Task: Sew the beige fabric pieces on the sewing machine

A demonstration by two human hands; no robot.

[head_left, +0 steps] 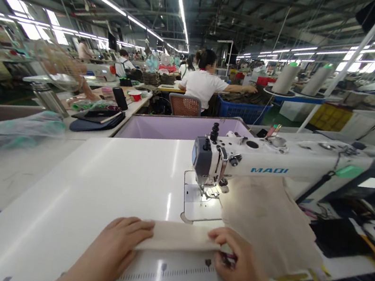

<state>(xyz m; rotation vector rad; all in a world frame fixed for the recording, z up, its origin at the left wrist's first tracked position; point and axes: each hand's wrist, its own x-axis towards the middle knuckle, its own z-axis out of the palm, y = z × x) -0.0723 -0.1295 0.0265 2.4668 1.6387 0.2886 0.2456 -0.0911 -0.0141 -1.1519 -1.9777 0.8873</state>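
Observation:
A folded strip of beige fabric (178,237) lies across the front of the white sewing table. My left hand (122,242) grips its left end, fingers on top and thumb below. At the right end, my right hand (241,260) pinches the fabric between thumb and fingers. Something small and dark shows within the right palm, too hidden to name. Just beyond the strip stands a sewing machine (270,161), its needle area lit and no fabric visible under the presser foot (209,192). A larger beige fabric panel (263,220) lies to the right, near my right hand.
A printed ruler scale (169,271) runs along the table's front edge. Behind the table is a lilac bin (161,124). Thread cones (286,78) stand at the back right. A co-worker in a white shirt (202,85) reaches toward a blue crate (243,109). A steel flask (49,98) stands left.

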